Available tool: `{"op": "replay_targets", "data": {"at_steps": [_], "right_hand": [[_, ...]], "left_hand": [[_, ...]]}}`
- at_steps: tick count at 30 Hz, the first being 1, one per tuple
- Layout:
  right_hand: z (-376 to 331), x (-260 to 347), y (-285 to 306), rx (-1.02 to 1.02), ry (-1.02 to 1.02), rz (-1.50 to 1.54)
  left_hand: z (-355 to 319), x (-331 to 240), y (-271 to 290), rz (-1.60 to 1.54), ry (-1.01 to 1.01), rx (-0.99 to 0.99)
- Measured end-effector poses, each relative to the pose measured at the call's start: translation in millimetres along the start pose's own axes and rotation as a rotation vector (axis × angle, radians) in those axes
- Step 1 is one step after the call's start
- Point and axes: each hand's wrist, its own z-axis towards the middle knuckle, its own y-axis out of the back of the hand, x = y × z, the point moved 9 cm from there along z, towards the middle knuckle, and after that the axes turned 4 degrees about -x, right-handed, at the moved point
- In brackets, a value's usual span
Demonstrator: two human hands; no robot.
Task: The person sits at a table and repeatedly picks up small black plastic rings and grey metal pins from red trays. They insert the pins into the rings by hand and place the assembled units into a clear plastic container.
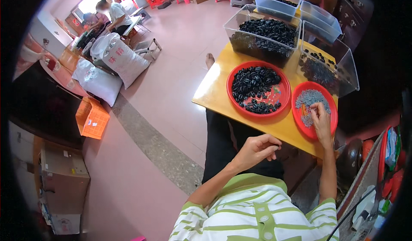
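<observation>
My left hand (257, 151) is closed in a pinch above my lap, near the table's front edge. A small black piece (278, 146) shows at its fingertips. On the right, my right hand (320, 120) reaches over a red tray (301, 127) of small grey parts (312, 97). Its thumb and fingers are pressed together; what they hold, if anything, is too small to make out. Left of that tray stands a larger round red tray (234, 101). Many small black ring-shaped pieces (254, 81) are heaped in it, with part of its patterned bottom showing.
Both trays stand on a yellow table (210, 96). Behind them, a clear plastic bin (231, 31) holds a heap of black pieces, with more clear bins (349, 69) beside it. White sacks (124, 58) and an orange crate (92, 118) stand left. Other people sit farther back.
</observation>
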Motion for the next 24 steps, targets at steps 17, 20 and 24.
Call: {"op": "replay_targets", "data": {"at_steps": [17, 20, 24], "right_hand": [[7.0, -32.9, -12.6, 0.247, -0.512, 0.645], [7.8, -26.6, -17.0, 0.293, -0.562, 0.721], [9.3, -12.4, -15.2, 0.275, -0.462, 0.554]], "left_hand": [[149.4, -12.9, -45.7, 0.388, -0.239, -0.051], [146.6, -5.9, -42.3, 0.316, -0.205, -0.086], [128.1, -8.6, -29.7, 0.499, -0.313, -0.209]]}}
